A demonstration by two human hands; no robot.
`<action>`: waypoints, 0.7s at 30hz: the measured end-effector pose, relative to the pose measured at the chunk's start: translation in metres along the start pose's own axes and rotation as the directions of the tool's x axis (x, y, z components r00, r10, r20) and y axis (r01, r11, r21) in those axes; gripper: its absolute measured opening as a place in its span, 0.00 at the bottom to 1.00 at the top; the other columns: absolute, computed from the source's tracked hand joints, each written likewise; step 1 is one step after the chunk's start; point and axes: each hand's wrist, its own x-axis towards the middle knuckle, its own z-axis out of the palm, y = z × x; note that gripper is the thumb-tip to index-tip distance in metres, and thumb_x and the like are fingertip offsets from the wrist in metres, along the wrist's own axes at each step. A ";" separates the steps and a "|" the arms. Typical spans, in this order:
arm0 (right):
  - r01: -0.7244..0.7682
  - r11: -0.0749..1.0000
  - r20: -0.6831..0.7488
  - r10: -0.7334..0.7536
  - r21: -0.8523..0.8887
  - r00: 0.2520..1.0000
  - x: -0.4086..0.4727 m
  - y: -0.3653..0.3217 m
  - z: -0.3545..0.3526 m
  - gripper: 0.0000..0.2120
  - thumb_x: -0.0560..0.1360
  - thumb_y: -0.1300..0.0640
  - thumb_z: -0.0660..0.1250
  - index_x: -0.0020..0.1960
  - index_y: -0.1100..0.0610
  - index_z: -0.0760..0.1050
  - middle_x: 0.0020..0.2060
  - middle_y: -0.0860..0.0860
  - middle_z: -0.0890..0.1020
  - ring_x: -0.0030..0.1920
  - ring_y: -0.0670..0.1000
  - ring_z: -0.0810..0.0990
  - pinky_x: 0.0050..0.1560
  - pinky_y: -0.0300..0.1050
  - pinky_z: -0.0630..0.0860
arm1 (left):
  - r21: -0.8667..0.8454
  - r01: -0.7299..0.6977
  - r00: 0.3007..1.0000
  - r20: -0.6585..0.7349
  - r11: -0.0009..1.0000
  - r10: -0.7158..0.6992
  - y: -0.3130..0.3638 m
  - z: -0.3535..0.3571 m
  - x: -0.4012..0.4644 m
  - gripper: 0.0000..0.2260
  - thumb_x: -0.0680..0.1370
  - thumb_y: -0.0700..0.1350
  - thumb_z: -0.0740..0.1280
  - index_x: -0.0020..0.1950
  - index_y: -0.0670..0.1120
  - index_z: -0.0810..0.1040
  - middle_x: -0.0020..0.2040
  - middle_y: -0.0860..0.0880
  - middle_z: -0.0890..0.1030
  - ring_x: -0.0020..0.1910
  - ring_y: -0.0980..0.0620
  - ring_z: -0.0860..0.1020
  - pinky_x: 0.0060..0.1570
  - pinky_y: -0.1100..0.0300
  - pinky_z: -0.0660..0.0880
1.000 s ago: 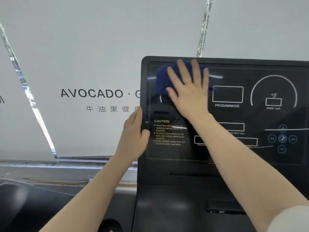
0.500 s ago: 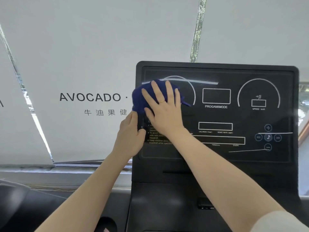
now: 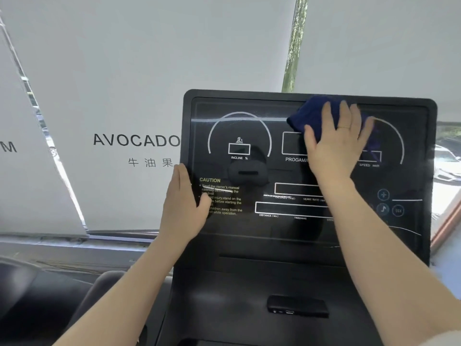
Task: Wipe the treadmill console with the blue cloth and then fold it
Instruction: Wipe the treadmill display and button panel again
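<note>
The black treadmill console (image 3: pixel 249 233) stands upright in front of me, with white dial outlines and a yellow CAUTION label. The dark blue cloth (image 3: pixel 309 116) lies bunched against the upper middle of the panel, near its top edge. My right hand (image 3: pixel 335 143) presses flat on the cloth with straight, spread fingers and covers its lower right part. My left hand (image 3: pixel 182 203) grips the console's left edge, fingers behind the frame and thumb on the front over the caution text.
White window blinds with "AVOCADO" lettering (image 3: pixel 136 140) hang behind the console. A small black device (image 3: pixel 298 307) sits on the ledge under the panel. A dark handrail (image 3: pixel 94 295) runs at lower left. Parked cars (image 3: pixel 446 163) show through the glass at right.
My right hand has slid the cloth from the panel's upper left across to the upper middle-right. My left hand keeps its hold on the left edge. The view has shifted left.
</note>
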 end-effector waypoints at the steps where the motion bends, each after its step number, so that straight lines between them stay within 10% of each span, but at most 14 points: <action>1: 0.007 0.999 -0.014 -0.006 0.039 1.000 -0.005 -0.005 0.002 0.26 0.77 0.45 0.56 0.71 0.57 0.67 0.69 0.62 0.68 0.69 0.64 0.64 0.69 0.62 0.54 | 0.003 -0.001 1.000 0.002 1.000 0.001 0.001 0.000 -0.001 0.31 0.76 0.46 0.60 0.75 0.42 0.50 0.75 0.43 0.57 0.73 0.46 0.58 0.70 0.47 0.60; 12: 0.498 0.867 0.002 -0.498 0.025 0.867 -0.080 -0.119 0.017 0.25 0.75 0.47 0.54 0.70 0.51 0.68 0.67 0.58 0.71 0.61 0.59 0.64 0.56 0.55 0.60 | -0.081 -0.003 1.000 0.013 0.997 0.004 -0.003 0.000 -0.003 0.31 0.78 0.39 0.58 0.77 0.43 0.46 0.77 0.48 0.46 0.75 0.55 0.46 0.65 0.70 0.42; 21: 0.141 0.990 -0.014 -0.142 -0.029 0.990 0.003 -0.074 0.007 0.26 0.76 0.46 0.56 0.71 0.53 0.65 0.67 0.61 0.68 0.63 0.62 0.62 0.63 0.58 0.52 | -0.087 -0.055 0.996 0.070 0.995 0.061 -0.016 -0.011 -0.002 0.29 0.79 0.40 0.57 0.77 0.47 0.48 0.77 0.54 0.47 0.75 0.57 0.48 0.64 0.72 0.45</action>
